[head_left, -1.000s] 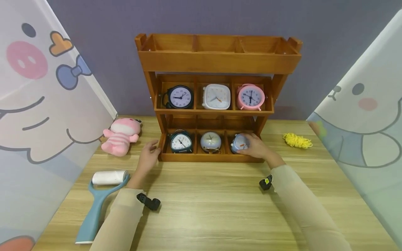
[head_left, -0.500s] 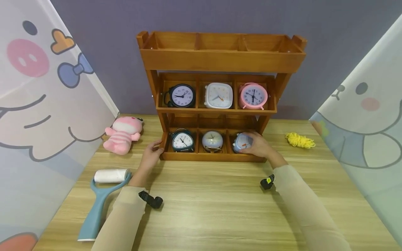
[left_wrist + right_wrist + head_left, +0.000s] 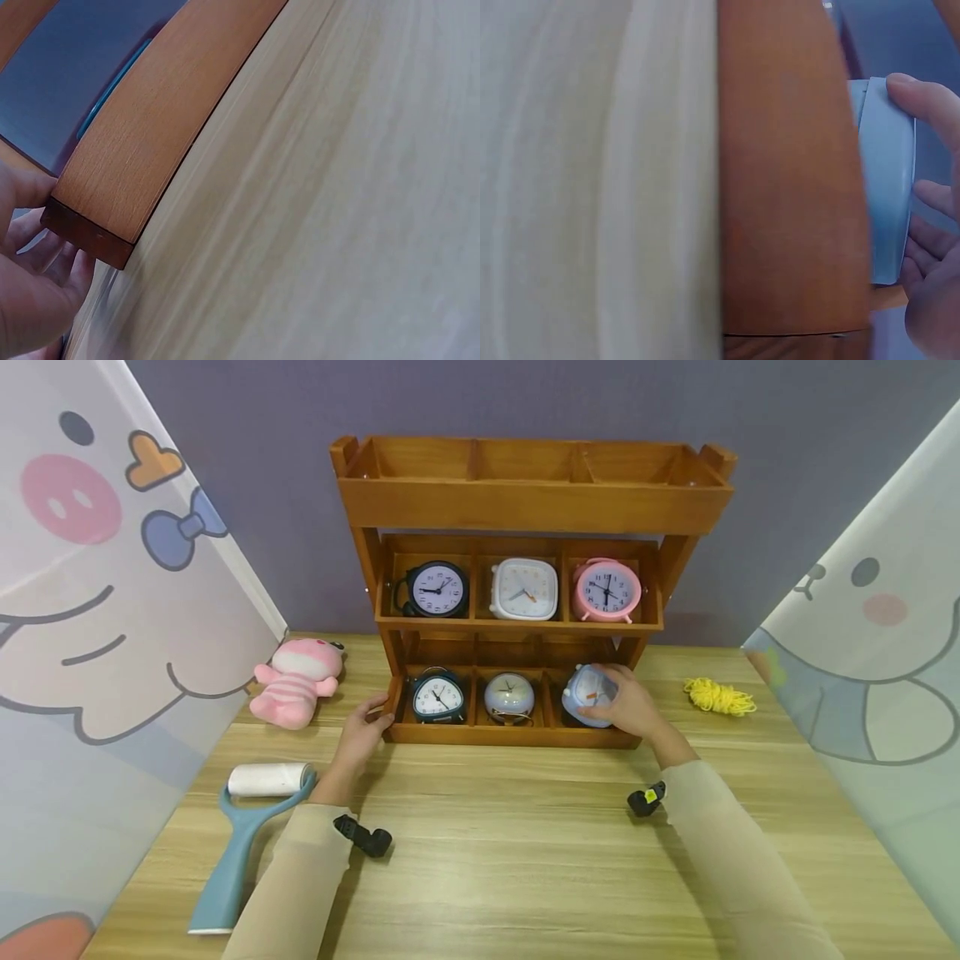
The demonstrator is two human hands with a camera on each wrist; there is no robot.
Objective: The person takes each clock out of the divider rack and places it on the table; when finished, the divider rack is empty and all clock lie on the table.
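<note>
My right hand (image 3: 632, 699) grips a light blue alarm clock (image 3: 583, 695) at the lower right compartment of a brown wooden rack (image 3: 532, 506). The clock leans, its face partly covered by the fingers. In the right wrist view the thumb lies on one edge of the blue case (image 3: 889, 180) and the fingers on another, behind the rack's front board (image 3: 795, 172). My left hand (image 3: 360, 735) holds the rack's lower left corner, thumb and fingers about the board's end (image 3: 94, 236). Beside the blue clock sit a round pearly clock (image 3: 508, 695) and a dark green triangular clock (image 3: 438, 696).
On the middle tier stand a black clock (image 3: 438, 590), a white square clock (image 3: 524, 589) and a pink clock (image 3: 607, 591). A pink plush toy (image 3: 296, 685) and a blue-handled lint roller (image 3: 232, 852) lie left; a yellow string bundle (image 3: 718, 697) lies right.
The blue clock has been raised a little and tilted in my right hand, which has shifted slightly right. My left hand stays at the rack's corner.
</note>
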